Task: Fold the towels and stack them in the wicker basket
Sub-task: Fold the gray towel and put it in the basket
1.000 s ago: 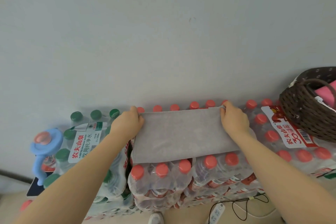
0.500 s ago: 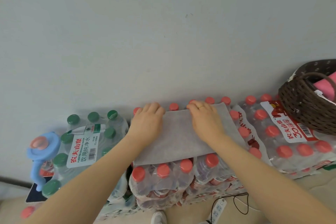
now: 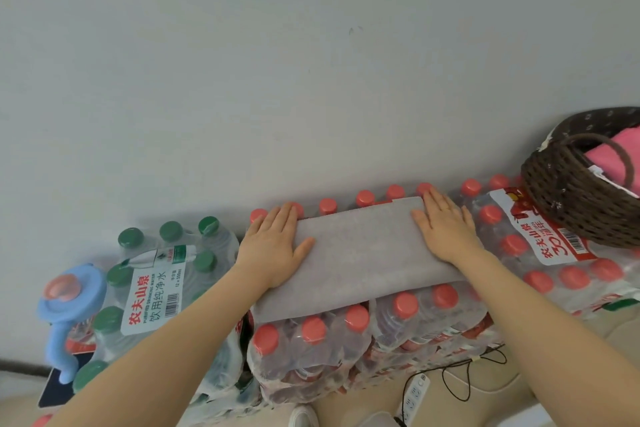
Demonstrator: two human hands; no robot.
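A grey towel (image 3: pixel 356 256) lies folded flat on top of shrink-wrapped packs of red-capped water bottles (image 3: pixel 311 340). My left hand (image 3: pixel 273 246) presses flat on the towel's left end with straight fingers. On its right end my right hand (image 3: pixel 445 229) lies flat in the same way. The dark brown wicker basket (image 3: pixel 568 198) stands on the bottle packs at the far right, apart from both hands. A pink towel (image 3: pixel 620 152) lies inside it, partly cut off by the frame edge.
A pack of green-capped bottles (image 3: pixel 152 281) stands to the left, with a blue jug-like object (image 3: pixel 65 305) beside it. A grey wall rises directly behind the packs. A white power strip (image 3: pixel 414 392) and black cable lie on the floor below.
Both hands let go of the towel's far corners, met near its middle, and have now slid apart to its two ends, flat on it. The view has shifted slightly.
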